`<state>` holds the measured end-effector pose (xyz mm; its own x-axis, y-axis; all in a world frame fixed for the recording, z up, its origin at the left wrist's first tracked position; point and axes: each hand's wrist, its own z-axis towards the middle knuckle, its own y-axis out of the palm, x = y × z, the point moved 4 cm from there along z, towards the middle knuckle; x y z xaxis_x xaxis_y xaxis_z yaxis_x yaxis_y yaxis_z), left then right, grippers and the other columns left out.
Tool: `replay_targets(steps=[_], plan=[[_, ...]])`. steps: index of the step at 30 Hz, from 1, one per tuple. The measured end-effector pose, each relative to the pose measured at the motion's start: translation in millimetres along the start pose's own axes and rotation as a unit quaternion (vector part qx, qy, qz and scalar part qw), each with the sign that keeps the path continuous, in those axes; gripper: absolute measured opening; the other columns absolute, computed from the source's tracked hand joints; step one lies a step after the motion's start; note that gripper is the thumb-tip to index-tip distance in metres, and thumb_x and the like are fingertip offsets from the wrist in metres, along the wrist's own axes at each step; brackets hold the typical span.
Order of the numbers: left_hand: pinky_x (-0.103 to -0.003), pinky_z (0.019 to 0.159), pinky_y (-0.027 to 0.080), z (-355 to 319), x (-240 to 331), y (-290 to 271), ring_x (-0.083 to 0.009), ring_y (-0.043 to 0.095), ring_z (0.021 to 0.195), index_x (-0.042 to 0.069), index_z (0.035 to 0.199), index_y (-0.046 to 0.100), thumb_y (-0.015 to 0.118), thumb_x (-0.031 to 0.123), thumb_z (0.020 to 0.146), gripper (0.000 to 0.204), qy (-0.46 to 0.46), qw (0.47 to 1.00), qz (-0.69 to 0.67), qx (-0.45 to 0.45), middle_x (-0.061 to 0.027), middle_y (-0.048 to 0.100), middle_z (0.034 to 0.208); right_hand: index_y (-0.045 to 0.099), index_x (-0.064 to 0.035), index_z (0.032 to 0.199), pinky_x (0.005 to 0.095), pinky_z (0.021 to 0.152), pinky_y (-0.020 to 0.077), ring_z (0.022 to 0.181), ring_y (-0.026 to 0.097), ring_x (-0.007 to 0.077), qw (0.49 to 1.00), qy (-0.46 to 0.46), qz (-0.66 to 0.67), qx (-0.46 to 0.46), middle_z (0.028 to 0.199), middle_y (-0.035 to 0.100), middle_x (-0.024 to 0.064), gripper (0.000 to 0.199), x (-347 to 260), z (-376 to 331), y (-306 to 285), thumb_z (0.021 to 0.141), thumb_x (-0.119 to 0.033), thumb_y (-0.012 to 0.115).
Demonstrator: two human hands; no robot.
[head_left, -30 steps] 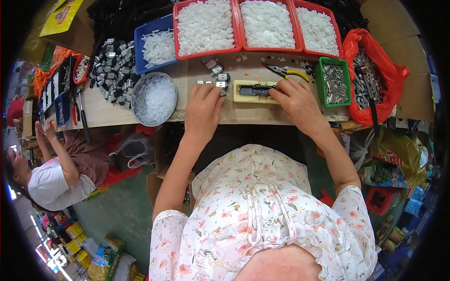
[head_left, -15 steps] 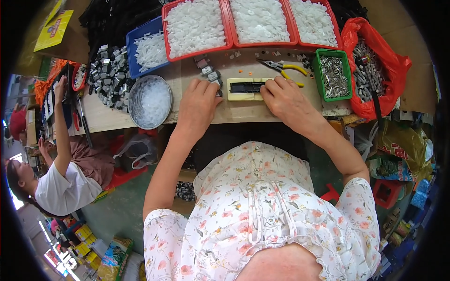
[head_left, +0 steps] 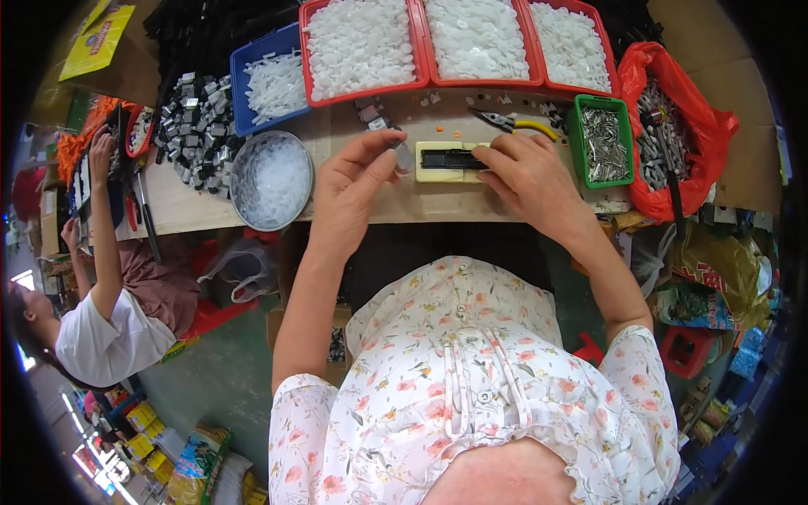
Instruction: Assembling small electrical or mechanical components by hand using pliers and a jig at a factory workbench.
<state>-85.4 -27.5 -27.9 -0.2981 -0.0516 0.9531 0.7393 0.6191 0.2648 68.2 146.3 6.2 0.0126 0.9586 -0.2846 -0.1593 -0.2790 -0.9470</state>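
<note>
My left hand (head_left: 347, 189) is raised off the table, left of a cream block (head_left: 438, 176). Between its thumb and forefinger is a small grey, partly see-through piece (head_left: 404, 157). In the block's recess lies a long black part (head_left: 448, 158). The curled fingers of my right hand (head_left: 532, 172) rest at the right end of the block and the black part. What the fingertips pinch there, if anything, is hidden. Beyond my left hand, small silver-and-black metal pieces (head_left: 375, 124) lie in a short row.
Red trays (head_left: 425, 42) of white plastic pieces line the back, beside a blue tray (head_left: 238, 94). A round metal bowl (head_left: 309, 181) stands left. Pliers (head_left: 497, 120), a green bin (head_left: 629, 139) and a red bag (head_left: 715, 114) are right. A co-worker (head_left: 109, 332) sits left.
My left thumb and forefinger have spread and lifted, showing the small grey piece. My right fingers have shifted, uncovering more of the black part. The whole view has moved slightly.
</note>
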Motion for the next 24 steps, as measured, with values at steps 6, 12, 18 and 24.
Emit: replay_targets(steps=[6,12,18,24], plan=[[-0.027,0.086,0.053,-2,-17,31,-0.0145,0.067,0.095,-0.002,0.122,0.061,0.065,0.007,0.097,0.027,-0.031,0.99,-0.138,-0.016,-0.0084,0.068,0.11,0.068,-0.0057,0.11,0.0406,0.085,0.048,0.096,0.064,0.0305,0.982,0.017,0.102,0.159,0.104,0.067,0.0113,0.033,-25,12,-9,0.081,-0.018,0.078],[-0.027,0.088,0.053,-4,-16,41,-0.0146,0.066,0.098,-0.003,0.122,0.061,0.066,0.004,0.095,0.028,0.014,0.995,-0.101,0.011,-0.0093,0.068,0.112,0.069,-0.0049,0.106,0.0405,0.082,0.0483,0.094,0.064,0.0304,0.973,0.02,0.13,0.187,0.101,0.067,0.011,0.03,-19,14,-2,0.08,-0.016,0.078],[-0.032,0.082,0.053,-6,1,19,-0.0212,0.067,0.097,-0.001,0.113,0.068,0.069,0.002,0.09,0.023,0.186,0.942,0.261,0.103,-0.0106,0.069,0.109,0.067,-0.0037,0.101,0.0414,0.081,0.0463,0.097,0.062,0.03,0.982,0.029,0.13,0.133,0.103,0.063,0.0092,0.025,-7,24,16,0.08,-0.015,0.077],[-0.039,0.083,0.053,-8,-6,25,-0.0341,0.065,0.098,-0.001,0.109,0.068,0.067,-0.003,0.086,0.022,0.281,0.868,0.403,0.067,-0.016,0.066,0.107,0.066,-0.0032,0.1,0.0415,0.085,0.0448,0.103,0.06,0.0291,0.991,0.024,0.096,0.089,0.107,0.062,0.0093,0.024,-13,34,26,0.08,-0.014,0.076]])
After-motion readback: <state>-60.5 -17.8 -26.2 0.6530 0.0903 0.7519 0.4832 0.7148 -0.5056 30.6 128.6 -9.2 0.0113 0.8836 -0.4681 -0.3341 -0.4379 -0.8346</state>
